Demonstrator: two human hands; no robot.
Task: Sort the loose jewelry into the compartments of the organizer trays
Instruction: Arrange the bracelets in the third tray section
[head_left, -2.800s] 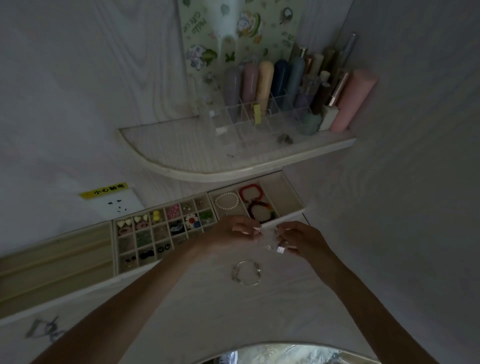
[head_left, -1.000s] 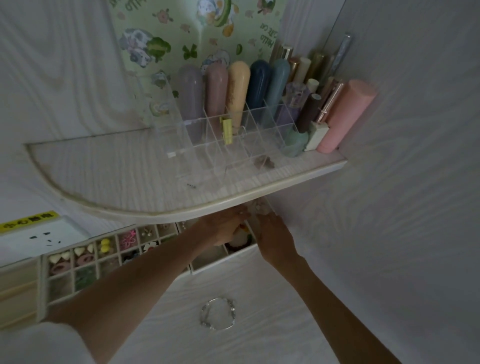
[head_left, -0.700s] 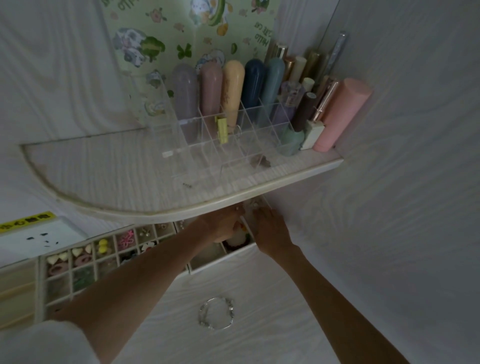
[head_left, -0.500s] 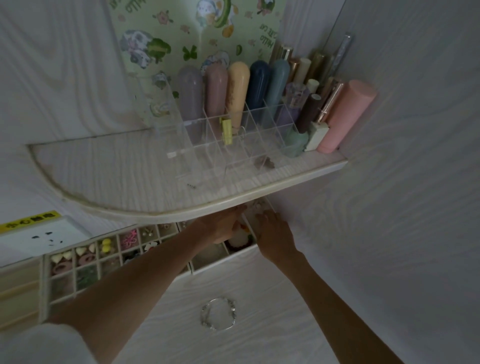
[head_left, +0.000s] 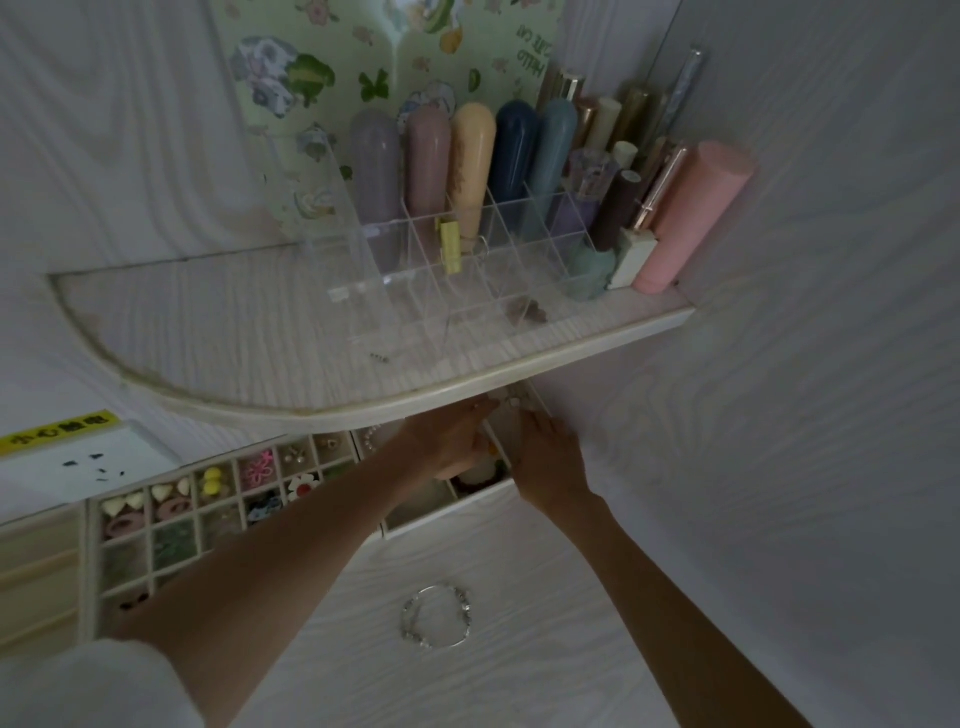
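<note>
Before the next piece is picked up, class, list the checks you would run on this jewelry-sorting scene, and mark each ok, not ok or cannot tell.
1. All jewelry sorted: not ok; a silver bracelet lies loose on the desk.
2. Left hand free: cannot tell; its fingers are under the shelf.
3. Right hand free: cannot tell; fingertips hidden over the bracelet tray.
4. Last piece seated in its compartment: cannot tell; shelf and hands hide it.
5. Path to the silver bracelet: ok; nothing lies around it.
6. Small-grid tray reachable: ok; only the left forearm crosses it.
</note>
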